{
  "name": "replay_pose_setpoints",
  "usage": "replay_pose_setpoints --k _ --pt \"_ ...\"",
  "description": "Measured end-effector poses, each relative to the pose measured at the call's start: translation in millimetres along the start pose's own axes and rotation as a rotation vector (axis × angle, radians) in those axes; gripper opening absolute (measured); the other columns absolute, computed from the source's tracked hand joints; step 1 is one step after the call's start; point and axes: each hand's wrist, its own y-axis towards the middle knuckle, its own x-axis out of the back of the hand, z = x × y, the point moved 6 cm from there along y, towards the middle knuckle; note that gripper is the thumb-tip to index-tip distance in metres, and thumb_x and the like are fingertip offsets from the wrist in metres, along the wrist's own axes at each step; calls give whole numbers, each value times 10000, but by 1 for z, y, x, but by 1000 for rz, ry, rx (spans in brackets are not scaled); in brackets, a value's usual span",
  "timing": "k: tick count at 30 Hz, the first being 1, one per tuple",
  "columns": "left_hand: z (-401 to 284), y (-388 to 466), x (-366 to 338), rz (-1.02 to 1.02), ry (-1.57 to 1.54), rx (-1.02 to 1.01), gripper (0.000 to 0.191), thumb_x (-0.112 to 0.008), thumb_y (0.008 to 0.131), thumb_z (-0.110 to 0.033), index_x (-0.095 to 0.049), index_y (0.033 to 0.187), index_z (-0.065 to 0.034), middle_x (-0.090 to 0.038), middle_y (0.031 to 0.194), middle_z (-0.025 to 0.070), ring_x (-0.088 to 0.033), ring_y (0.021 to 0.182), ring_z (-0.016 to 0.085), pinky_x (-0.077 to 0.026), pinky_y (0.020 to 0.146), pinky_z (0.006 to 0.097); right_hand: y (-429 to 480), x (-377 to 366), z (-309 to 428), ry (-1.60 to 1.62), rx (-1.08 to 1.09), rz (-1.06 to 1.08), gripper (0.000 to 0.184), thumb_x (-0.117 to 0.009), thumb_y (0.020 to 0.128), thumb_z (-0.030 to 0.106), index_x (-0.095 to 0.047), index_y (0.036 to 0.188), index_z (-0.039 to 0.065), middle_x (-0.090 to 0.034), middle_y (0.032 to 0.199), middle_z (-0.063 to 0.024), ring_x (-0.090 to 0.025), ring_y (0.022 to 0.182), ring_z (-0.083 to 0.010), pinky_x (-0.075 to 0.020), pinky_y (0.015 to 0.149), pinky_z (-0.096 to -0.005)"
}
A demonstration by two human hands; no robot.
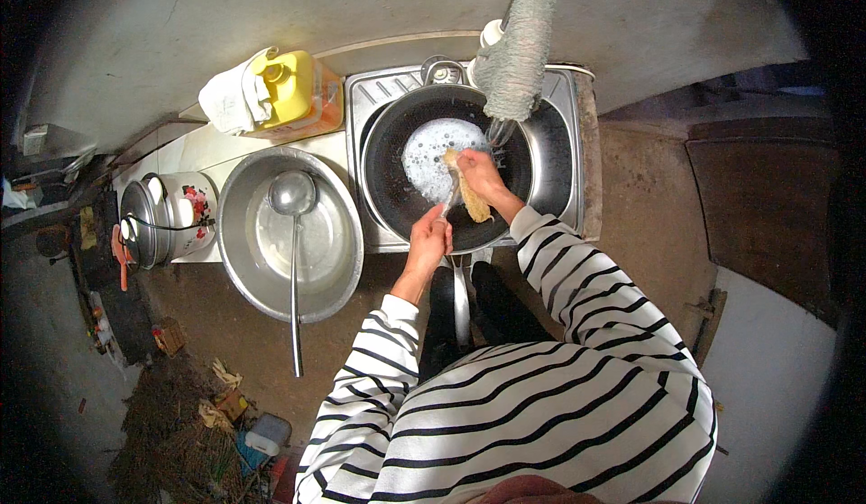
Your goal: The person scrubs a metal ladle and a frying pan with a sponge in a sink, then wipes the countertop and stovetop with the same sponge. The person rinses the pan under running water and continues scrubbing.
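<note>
A dark wok [385, 186] rests over a stainless steel sink [576, 166], with foamy water [433, 145] in its bottom. Above the wok, my right hand [482, 176] grips a tan sponge or loofah piece [475, 203]. My left hand [430, 237], over the wok's near edge, is closed around the handle of a small utensil, probably a spoon, whose far end meets the sponge. Water runs from under the wrapped faucet [519, 58] into the wok's right side. The wok's long handle [461, 308] points towards me.
Left of the sink stands a large metal basin [233, 233] with a long-handled metal ladle [295, 287] across it. Behind are a yellow jug [298, 88] and a white cloth [233, 98]. A floral pot or cooker [193, 200] stands farther left. A wall rises behind the sink.
</note>
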Motion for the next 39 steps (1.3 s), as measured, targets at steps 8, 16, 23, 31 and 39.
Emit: replay_pose_setpoints --k 8,16,23,31,39 --pt "-29 39 7 105 60 76 269 -508 1034 -190 -614 842 -34 -529 639 13 -435 486 93 -341 438 248 -1 0 11 -262 214 6 217 -590 972 152 -696 1047 -21 -713 940 -136 -671 919 -271 -518 863 -373" --pt "-18 55 14 10 0 99 201 -527 999 -145 -601 836 -52 -542 637 7 -447 511 96 -339 444 248 0 -11 25 -110 140 206 254 -596 945 90 -680 1172 11 -672 1190 -148 -627 1151 -286 -483 988 -379" --pt "-16 48 6 -30 -74 62 162 -529 989 -131 -662 942 -51 -586 686 0 -462 514 81 -330 431 245 -41 -27 68 -222 294 185 257 -516 944 92 -675 1144 68 -644 1224 -162 -573 1209 -350 -437 1022 -440" --pt "-21 40 -2 72 -55 47 205 -544 1016 -165 -650 872 -64 -541 656 -30 -431 506 62 -294 430 238 -41 -22 75 -82 207 190 273 -474 943 81 -675 1125 57 -666 1162 -171 -605 1161 -358 -465 1011 -421" --pt "-27 34 4 146 -41 15 184 -538 1020 -170 -629 881 -91 -515 641 -50 -421 499 34 -300 433 214 -19 -30 57 -168 284 210 241 -513 999 145 -687 1125 35 -701 1070 -120 -667 1023 -235 -512 896 -337"
